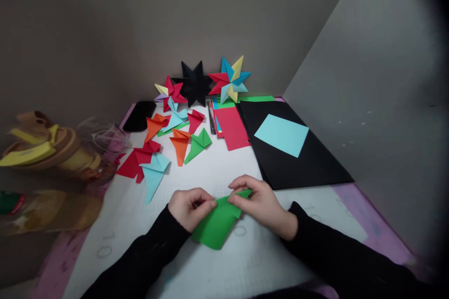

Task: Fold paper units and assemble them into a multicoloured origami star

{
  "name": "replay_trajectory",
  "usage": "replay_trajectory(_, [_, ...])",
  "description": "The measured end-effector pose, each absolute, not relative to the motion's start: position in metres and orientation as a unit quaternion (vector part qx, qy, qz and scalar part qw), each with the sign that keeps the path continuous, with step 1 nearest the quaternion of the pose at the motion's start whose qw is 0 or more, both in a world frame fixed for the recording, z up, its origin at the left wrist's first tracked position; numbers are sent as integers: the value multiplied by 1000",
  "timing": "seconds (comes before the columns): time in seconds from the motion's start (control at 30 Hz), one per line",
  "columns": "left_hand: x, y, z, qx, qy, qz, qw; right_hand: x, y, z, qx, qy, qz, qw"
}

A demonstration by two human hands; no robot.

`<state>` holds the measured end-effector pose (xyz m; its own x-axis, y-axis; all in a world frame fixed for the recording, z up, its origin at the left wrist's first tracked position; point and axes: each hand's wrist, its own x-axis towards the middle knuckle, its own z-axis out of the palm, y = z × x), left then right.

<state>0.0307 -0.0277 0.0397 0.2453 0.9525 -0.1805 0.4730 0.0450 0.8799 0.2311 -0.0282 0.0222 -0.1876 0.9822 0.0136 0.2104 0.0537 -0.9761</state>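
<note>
A sheet of green paper [216, 225] with a folded top edge is held between my two hands, a little above the white table cover. My left hand [192, 206] pinches its upper left edge between thumb and fingers. At the upper right, my right hand [261, 203] grips the paper near a folded, pointed corner with thumb and fingertips. Beyond my hands lie several folded paper pieces, among them a light blue one [154, 173], a green one [199, 145], an orange one [180, 144] and a red one [137, 161].
Finished paper stars stand at the wall: a black one [195, 84], a multicoloured one [231, 79] and a red one [170, 93]. Red paper [233, 128] and a black sheet [301, 168] bearing light blue paper [282, 134] lie right. A phone [139, 116] and a bottle [56, 210] are left.
</note>
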Motion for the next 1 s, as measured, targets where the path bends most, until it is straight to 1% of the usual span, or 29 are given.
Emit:
replay_trajectory(0.13, [32,-28,41,646,558,249,458,229,-28,23,-484,-581,512,407])
replay_trajectory(0.3, [29,-26,44,631,569,270,452,236,-19,18,-446,-497,570,479])
replay_trajectory(0.5, [26,-24,45,633,568,280,445,248,-10,10,-435,-501,539,520])
replay_trajectory(0.67, [26,-25,45,638,566,281,441,248,-9,15,-428,-530,510,525])
replay_trajectory(1.0, [27,-29,50,656,567,292,404,247,-10,22,-425,-543,530,494])
